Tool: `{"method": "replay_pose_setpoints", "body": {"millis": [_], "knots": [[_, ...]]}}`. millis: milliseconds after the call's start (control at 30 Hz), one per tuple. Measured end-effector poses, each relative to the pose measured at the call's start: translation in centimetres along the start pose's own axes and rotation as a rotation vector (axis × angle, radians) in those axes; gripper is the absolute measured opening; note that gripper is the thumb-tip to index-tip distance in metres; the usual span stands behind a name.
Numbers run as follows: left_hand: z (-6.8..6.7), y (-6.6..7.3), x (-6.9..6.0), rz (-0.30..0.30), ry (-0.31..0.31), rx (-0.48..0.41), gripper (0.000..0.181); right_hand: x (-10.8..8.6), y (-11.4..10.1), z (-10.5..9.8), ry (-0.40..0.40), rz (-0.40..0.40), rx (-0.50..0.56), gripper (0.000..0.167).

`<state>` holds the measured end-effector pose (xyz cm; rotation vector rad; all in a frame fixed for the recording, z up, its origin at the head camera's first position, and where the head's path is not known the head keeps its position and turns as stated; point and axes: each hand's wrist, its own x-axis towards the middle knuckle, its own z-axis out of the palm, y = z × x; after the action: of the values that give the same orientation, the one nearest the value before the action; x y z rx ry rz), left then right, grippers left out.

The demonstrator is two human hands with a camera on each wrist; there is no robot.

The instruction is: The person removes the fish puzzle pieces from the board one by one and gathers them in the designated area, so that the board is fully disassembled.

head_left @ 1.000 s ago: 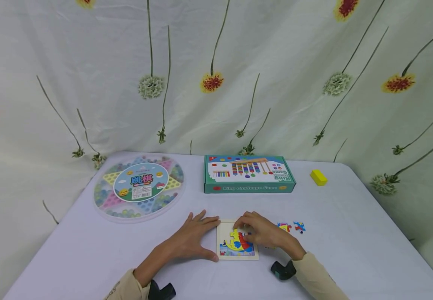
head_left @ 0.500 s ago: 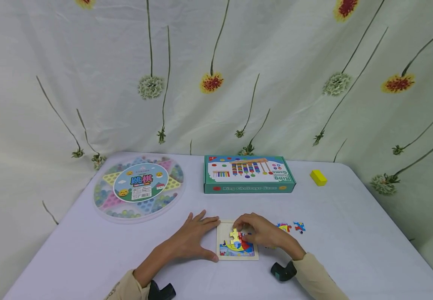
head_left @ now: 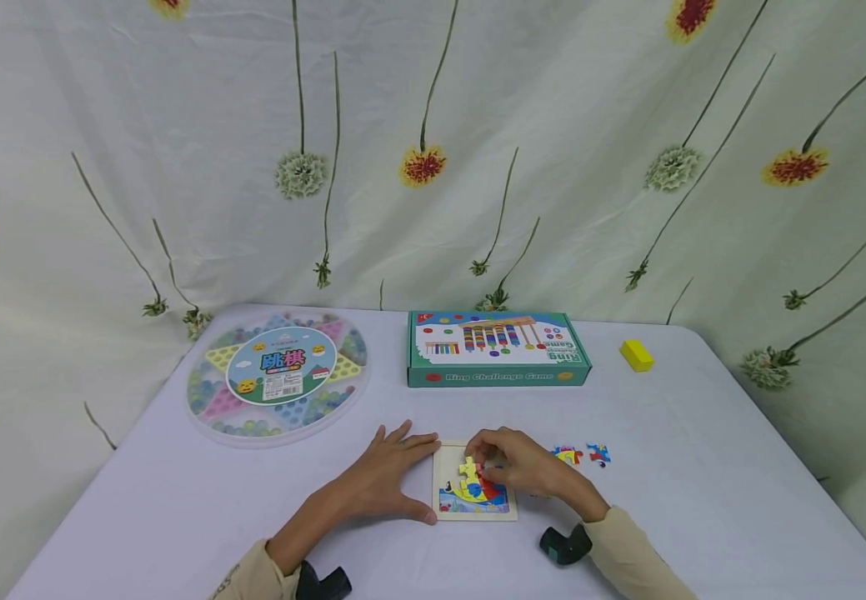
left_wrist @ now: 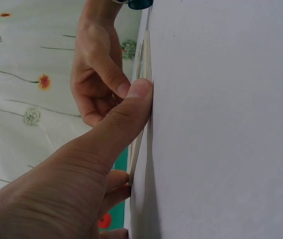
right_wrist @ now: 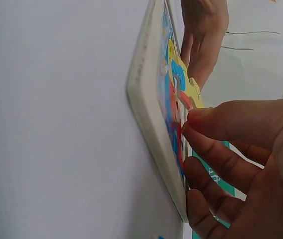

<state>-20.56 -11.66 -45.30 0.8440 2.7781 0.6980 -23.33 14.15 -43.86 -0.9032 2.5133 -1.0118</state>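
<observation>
A small wooden jigsaw puzzle board (head_left: 478, 516) lies on the table, its picture part filled with yellow, red and blue pieces. My left hand (head_left: 383, 477) spreads its fingers along the board's left side; thumb and fingertips touch the edge. Above the board, my right hand (head_left: 518, 462) pinches a yellow and red puzzle piece (right_wrist: 193, 93) between thumb and forefinger. In the right wrist view this piece stands tilted up from the board, and the other fingers curl beside the board's edge. The right hand covers the board's upper right part in the head view.
Loose puzzle pieces (head_left: 598, 453) lie right of the board, some partly behind the right hand. Farther back are a green game box (head_left: 500, 377), a round Chinese checkers set (head_left: 282, 367) and a yellow block (head_left: 637, 355). A flowered cloth hangs behind the white table.
My right hand has shifted slightly left, and the yellow part of the piece at its fingertips has changed its tilt a little. The left hand keeps its place on the board's edge.
</observation>
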Motion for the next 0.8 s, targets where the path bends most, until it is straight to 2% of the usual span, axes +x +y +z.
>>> {"method": "replay_pose_setpoints", "body": {"millis": [800], "knots": [[-0.02,0.11,-0.04,-0.005,-0.006,0.003,0.095,0.08,-0.04,-0.13,0.023,-0.01,0.026,0.022]]}}
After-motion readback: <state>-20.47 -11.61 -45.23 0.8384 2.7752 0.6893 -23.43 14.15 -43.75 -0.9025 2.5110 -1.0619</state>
